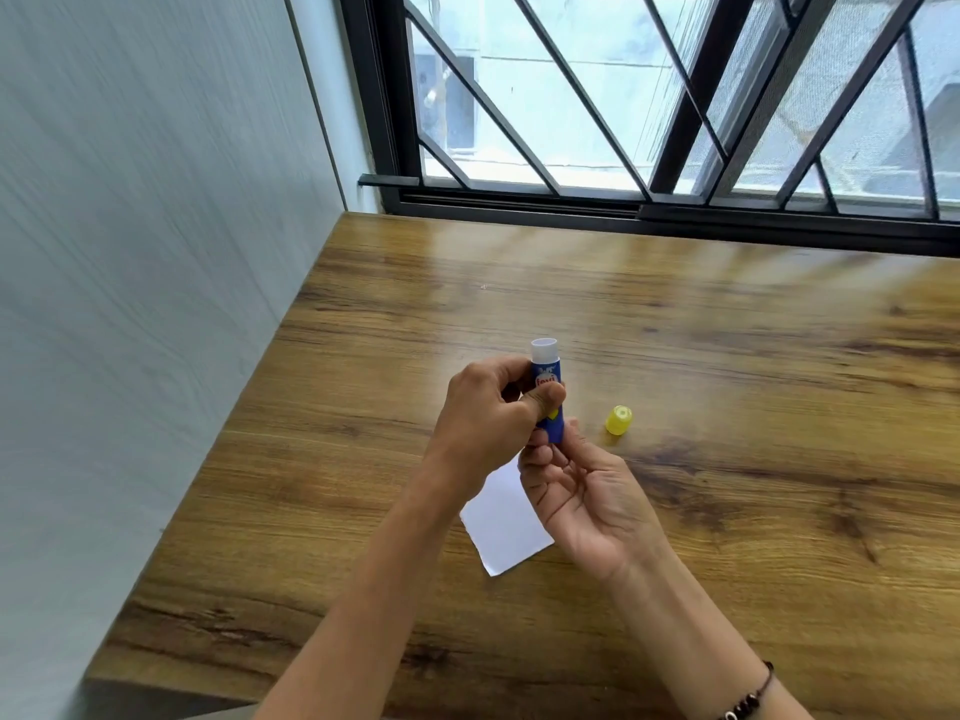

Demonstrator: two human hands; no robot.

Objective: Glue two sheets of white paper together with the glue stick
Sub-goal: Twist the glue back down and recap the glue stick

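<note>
Holding a blue glue stick (548, 394) upright above a wooden table (727, 356), a person is working with both bare hands close together. The left hand (488, 413) is wrapping its fingers and thumb around the middle of the tube, steadying it. The right hand (582, 491) is pinching the tube's bottom end with its fingertips, palm turned upward, probably so it can twist the base and wind the glue up. The white top of the stick is showing uncapped and pointing toward the window (675, 96).

The yellow cap (618, 419) is lying on the table just right of the hands, set aside within easy reach for closing the stick later.

White paper (506, 522) is lying flat on the table directly beneath the wrists, near the person, ready to take the glue. Only one corner area is showing; the hands are covering the rest, so it is hard to say whether both sheets are stacked there.

A beaded bracelet (748, 701) is circling the right wrist. No glue appears to be on the paper yet.
</note>
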